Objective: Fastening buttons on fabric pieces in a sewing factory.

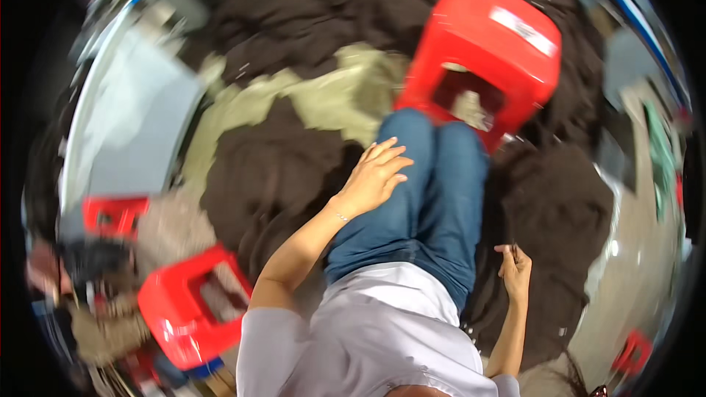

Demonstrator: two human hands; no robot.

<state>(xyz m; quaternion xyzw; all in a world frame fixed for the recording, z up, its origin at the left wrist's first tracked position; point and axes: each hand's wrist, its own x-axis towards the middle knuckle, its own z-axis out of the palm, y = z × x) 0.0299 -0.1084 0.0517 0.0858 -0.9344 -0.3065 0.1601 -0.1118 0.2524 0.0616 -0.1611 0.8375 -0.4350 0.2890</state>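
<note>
My left hand point(375, 173) is open with its fingers spread and holds nothing. It hovers beside the left knee of my blue jeans point(434, 198). My right hand point(515, 268) hangs low at my right side over dark ground. Its fingers are curled, and I cannot tell whether they pinch anything. A red plastic stool point(485, 51) stands tilted just ahead of my knees, apart from both hands. The whole picture is blurred by motion.
Dark, soil-like ground point(272, 176) with a pale greenish patch point(323, 95) surrounds me. A second red stool point(187, 312) sits at lower left, with a smaller red one point(110, 213) behind it. A grey sheet point(125, 125) lies along the left, and blurred clutter lines the right rim.
</note>
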